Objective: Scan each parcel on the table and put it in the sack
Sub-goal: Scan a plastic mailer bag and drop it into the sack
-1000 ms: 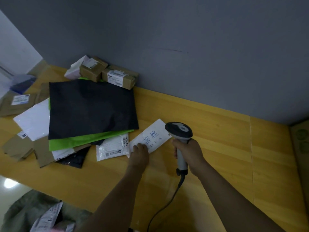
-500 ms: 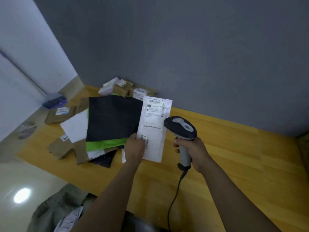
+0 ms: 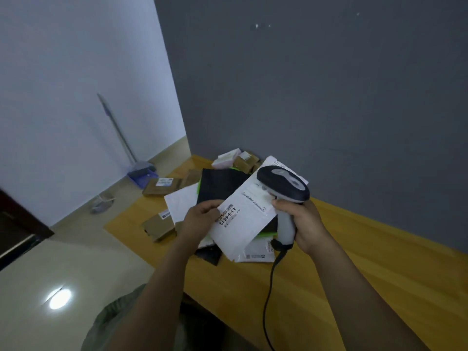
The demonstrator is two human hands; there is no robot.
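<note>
Left hand (image 3: 200, 219) pinches the white parcel (image 3: 243, 224) above the left end of the bench (image 3: 379, 249) — its long axis slants up-right to the scanner (image 3: 283, 186) gripped in the right hand (image 3: 304, 224) — the sack (image 3: 114, 320) lies below, nearer the left.

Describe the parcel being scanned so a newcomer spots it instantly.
Start at the yellow wooden table against the grey wall. Above its parcel pile, the left hand holds a white mailer beside the scanner in the right hand. Unlike the parcels lying below, it is in the air, tilted, and shows bold 43-5-4613.
</note>
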